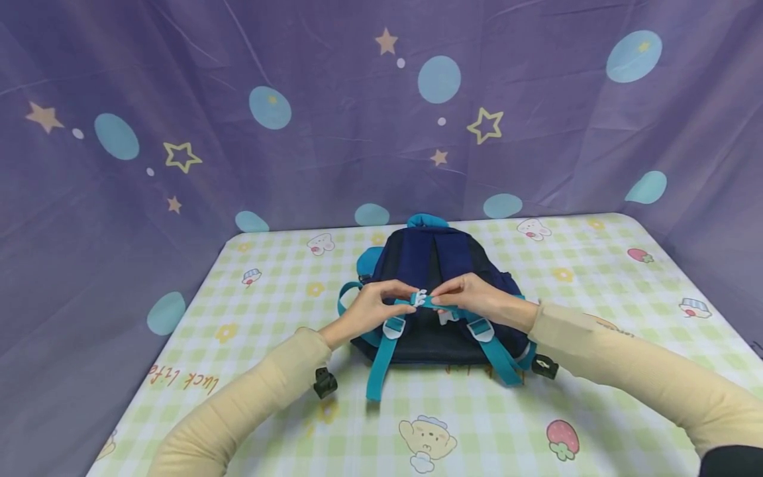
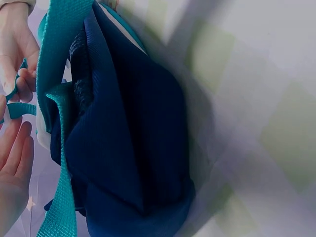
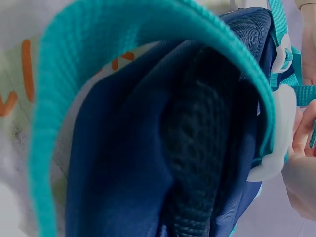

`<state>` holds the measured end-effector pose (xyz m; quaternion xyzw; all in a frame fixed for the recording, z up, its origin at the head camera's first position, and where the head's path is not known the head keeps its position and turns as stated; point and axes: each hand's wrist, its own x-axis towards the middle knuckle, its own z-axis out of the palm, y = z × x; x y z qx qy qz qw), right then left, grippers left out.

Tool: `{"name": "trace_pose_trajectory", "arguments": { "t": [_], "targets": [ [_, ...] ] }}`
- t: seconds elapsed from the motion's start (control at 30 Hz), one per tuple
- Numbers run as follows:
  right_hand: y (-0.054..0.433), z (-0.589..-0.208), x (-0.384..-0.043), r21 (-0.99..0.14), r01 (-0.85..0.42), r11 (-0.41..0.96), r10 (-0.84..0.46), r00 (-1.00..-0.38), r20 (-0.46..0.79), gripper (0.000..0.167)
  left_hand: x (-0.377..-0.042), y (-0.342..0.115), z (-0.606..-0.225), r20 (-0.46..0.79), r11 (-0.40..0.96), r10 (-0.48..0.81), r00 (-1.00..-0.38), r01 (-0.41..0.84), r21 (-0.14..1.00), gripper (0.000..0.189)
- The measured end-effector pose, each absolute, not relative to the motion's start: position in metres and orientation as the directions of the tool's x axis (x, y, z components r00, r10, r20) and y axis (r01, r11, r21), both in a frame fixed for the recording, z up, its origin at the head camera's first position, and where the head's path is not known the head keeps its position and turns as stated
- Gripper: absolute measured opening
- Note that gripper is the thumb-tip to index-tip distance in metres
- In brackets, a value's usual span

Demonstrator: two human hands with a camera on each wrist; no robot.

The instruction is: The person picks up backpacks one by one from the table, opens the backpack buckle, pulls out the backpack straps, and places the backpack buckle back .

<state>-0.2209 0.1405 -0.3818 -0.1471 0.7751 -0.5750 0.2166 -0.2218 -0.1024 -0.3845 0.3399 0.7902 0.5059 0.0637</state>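
Your left hand [image 1: 371, 307] and right hand [image 1: 479, 295] pinch the strap [image 1: 428, 303] beside its buckle [image 1: 420, 298], probably to steady it. Backpack [image 1: 424, 265] sits underneath them.

The left hand [image 1: 377, 303] and right hand [image 1: 475, 295] pinch close together

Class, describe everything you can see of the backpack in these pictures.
The backpack is navy blue and black, with fabric-like sides, dark mesh-textured padding and a teal loop at its top. It lies strap side up on the checked tablecloth, top towards the far edge. Loose ends of woven-looking teal webbing extend from white, plastic-looking adjusters. Over its middle, the left hand and right hand pinch a teal strap at a white buckle; whether it is fastened is unclear.
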Motion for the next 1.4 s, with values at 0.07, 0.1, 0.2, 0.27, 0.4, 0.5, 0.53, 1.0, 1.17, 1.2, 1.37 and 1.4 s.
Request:
{"name": "trace_pose_trajectory", "arguments": {
  "t": [0.07,0.1,0.2,0.27,0.4,0.5,0.53,1.0,1.17,1.2,1.37,1.4],
  "targets": [
    [0.14,-0.381,-0.221,-0.958,0.024,0.286,-0.482,-0.861,-0.166,0.028,-0.222,-0.102,-0.385,0.239,0.256,0.606,-0.758,0.471,0.844,0.028],
    [0.14,-0.381,-0.221,-0.959,0.025,0.281,-0.484,-0.86,-0.164,0.028,-0.222,-0.101,-0.385,0.237,0.256,0.609,-0.757,0.471,0.844,0.028],
    [0.139,-0.381,-0.222,-0.961,0.034,0.275,-0.486,-0.857,-0.169,0.027,-0.223,-0.1,-0.385,0.232,0.266,0.616,-0.753,0.476,0.838,0.028],
    [0.138,-0.381,-0.222,-0.96,0.042,0.276,-0.48,-0.859,-0.175,0.027,-0.223,-0.099,-0.386,0.232,0.271,0.618,-0.751,0.481,0.834,0.027],
    [0.138,-0.38,-0.223,-0.945,0.046,0.322,-0.45,-0.871,-0.196,0.029,-0.223,-0.1,-0.387,0.241,0.271,0.617,-0.749,0.49,0.829,0.026],
    [0.141,-0.379,-0.222,-0.93,0.042,0.366,-0.428,-0.88,-0.208,0.03,-0.224,-0.101,-0.387,0.245,0.271,0.617,-0.747,0.495,0.826,0.027],
    [0.142,-0.379,-0.222,-0.926,0.039,0.374,-0.425,-0.881,-0.209,0.03,-0.224,-0.101,-0.387,0.245,0.271,0.617,-0.748,0.494,0.826,0.027],
    [0.144,-0.38,-0.221,-0.938,0.033,0.344,-0.438,-0.879,-0.191,0.029,-0.222,-0.099,-0.388,0.223,0.292,0.606,-0.764,0.474,0.831,0.027],
    [0.142,-0.379,-0.22,-0.938,0.05,0.344,-0.429,-0.88,-0.205,0.031,-0.222,-0.099,-0.387,0.227,0.29,0.618,-0.753,0.486,0.824,0.027],
    [0.141,-0.379,-0.22,-0.936,0.054,0.347,-0.424,-0.881,-0.208,0.031,-0.222,-0.099,-0.387,0.229,0.292,0.618,-0.752,0.49,0.822,0.027],
    [0.145,-0.379,-0.219,-0.936,0.056,0.347,-0.428,-0.879,-0.211,0.033,-0.222,-0.1,-0.387,0.233,0.298,0.609,-0.758,0.491,0.819,0.027],
    [0.146,-0.379,-0.219,-0.938,0.054,0.342,-0.429,-0.879,-0.207,0.032,-0.222,-0.1,-0.387,0.234,0.298,0.606,-0.76,0.49,0.819,0.027]
  ]
}}
